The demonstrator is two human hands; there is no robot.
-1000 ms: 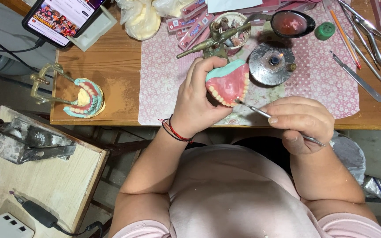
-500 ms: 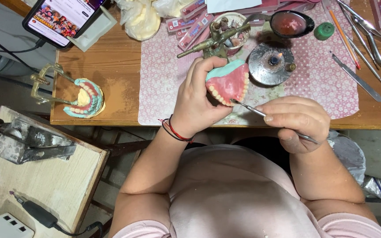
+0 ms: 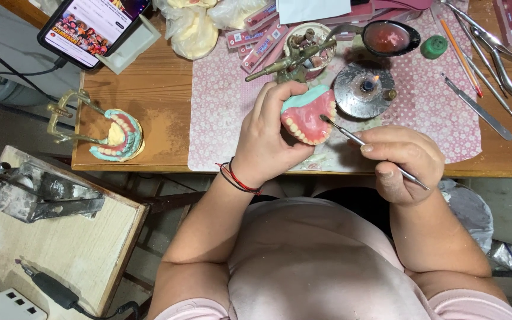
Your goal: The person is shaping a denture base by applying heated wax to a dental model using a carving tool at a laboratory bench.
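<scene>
— Head view first: how is the left hand (image 3: 266, 142) set?

— Forearm rising from the lap, wrist bent, fingers curled around a pink wax denture with a row of pale teeth on a turquoise base (image 3: 308, 116). It grips the denture above the table edge, teeth facing the person.

— And the right hand (image 3: 399, 161)?

— Closed in a pen-like pinch on a thin metal carving tool (image 3: 367, 147), knuckles up. The tool's tip touches the pink wax just beside the teeth.

— What lies around them?

— A pink patterned cloth (image 3: 220, 118) covers the wooden table (image 3: 161, 77). Just behind the denture stands a round metal burner with a small flame (image 3: 365, 90). Far left, a second set of teeth sits in a brass articulator (image 3: 105, 127).
</scene>
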